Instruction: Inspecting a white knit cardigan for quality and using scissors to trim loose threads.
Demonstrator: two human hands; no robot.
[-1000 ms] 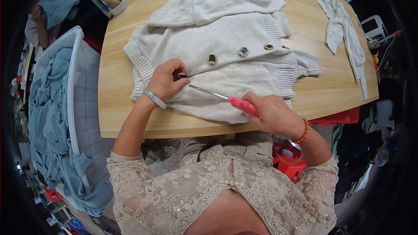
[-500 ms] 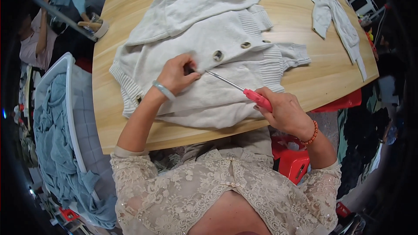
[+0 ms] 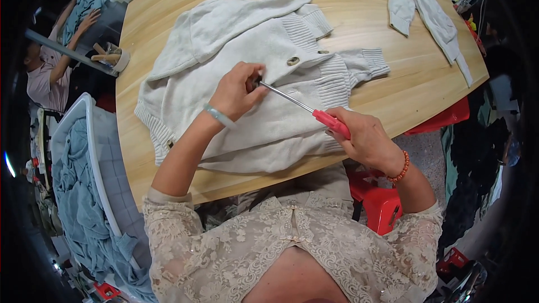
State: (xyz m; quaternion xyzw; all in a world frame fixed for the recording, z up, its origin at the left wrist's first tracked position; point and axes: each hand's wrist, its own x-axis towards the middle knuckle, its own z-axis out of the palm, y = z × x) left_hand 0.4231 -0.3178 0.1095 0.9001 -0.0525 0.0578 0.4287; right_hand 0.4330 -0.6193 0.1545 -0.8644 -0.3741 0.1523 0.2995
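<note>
I see a wide wooden table [image 3: 393, 87] curving across the view, and on it a cream knitted cardigan [image 3: 236, 73] spread flat, filling its near-left half. A second pale knitted garment [image 3: 418, 5] lies at the far right, well apart. Off the table's left edge, blue fabric [image 3: 73, 191] hangs over a white rack. My left hand [image 3: 238, 92] presses on the cardigan's front, fingers pinched on the cloth at the tool's tip. My right hand [image 3: 365, 137] is clenched round the red handle of a thin metal-shafted tool [image 3: 306, 106], which slants toward the left hand. A brown button [image 3: 292, 60] sits just beyond.
</note>
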